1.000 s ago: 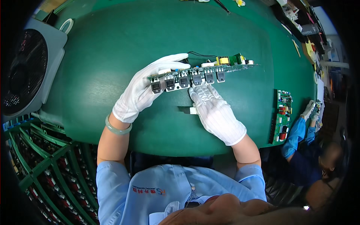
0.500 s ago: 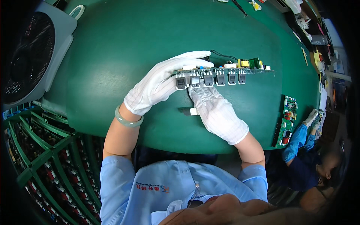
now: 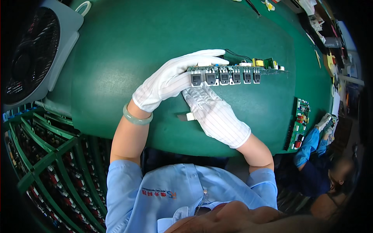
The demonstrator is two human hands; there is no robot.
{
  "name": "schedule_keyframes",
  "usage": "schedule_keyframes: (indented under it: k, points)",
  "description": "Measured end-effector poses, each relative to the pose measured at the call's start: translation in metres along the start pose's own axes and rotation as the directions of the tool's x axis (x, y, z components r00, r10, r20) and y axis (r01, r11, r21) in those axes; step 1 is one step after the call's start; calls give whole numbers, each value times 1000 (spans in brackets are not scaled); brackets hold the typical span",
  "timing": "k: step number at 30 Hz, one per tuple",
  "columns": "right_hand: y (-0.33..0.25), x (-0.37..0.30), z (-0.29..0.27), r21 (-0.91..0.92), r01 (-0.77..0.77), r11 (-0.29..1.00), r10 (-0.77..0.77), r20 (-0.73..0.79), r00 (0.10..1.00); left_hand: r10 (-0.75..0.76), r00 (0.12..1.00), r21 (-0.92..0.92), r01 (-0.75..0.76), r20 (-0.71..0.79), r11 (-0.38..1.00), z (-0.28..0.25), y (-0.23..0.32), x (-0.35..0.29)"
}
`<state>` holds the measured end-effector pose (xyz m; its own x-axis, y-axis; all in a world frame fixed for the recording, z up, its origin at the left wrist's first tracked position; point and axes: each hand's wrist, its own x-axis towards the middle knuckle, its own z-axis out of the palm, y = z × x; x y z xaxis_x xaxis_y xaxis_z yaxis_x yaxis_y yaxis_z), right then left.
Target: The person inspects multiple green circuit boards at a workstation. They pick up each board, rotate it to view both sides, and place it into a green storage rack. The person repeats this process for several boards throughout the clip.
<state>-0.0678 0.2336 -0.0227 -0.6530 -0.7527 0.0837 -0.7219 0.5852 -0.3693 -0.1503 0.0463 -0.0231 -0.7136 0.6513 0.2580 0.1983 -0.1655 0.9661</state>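
Note:
My left hand (image 3: 163, 83), in a white glove, grips the left end of a green circuit board (image 3: 274, 71), its fingers reaching over the far side. The board is raised and seen nearly edge-on. Black flat components (image 3: 224, 79) hang in a row along its near edge. Just below them lies my gloved right hand (image 3: 217, 114), its fingers curled and fingertips partly hidden by the board. From the left of that hand sticks a dark flat strip with a white band (image 3: 190, 116); its kind is unclear. Black wires (image 3: 239, 53) loop behind the board.
Another circuit board (image 3: 299, 124) lies on the green table mat (image 3: 116, 77) at the right edge. A grey fan (image 3: 35, 58) stands at left, above a green rack (image 3: 50, 159) of boards. A co-worker's gloved hands (image 3: 324, 122) are at far right.
The circuit board and my left hand have shifted slightly right and away from me. My right hand has moved left under the board, and the dark strip with it.

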Motion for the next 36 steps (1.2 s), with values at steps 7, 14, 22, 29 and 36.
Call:
schedule_keyframes:
  k: [7, 14, 22, 29, 36]
  points:
    - [27, -23, -14, 326, 194, 925, -160, -128, 979, -4, 999, -241, 17, 53, 970, -3, 1, -6]
    - [35, -24, -9, 327, 172, 929, -125, -161, 979, 40, 996, -175, -24, 83, 984, -7, -6, -6]
    - [39, -26, -7, 330, 183, 926, -134, -163, 977, 69, 996, -96, -64, 51, 993, -8, -8, -4]
    - [16, -7, -9, 48, 89, 995, -76, -216, 973, -62, 998, -178, 63, 13, 982, -2, 5, 3]
    - [24, -10, 7, 67, -101, 993, 113, -192, 975, -187, 982, -114, 181, -40, 977, 3, 11, 8]
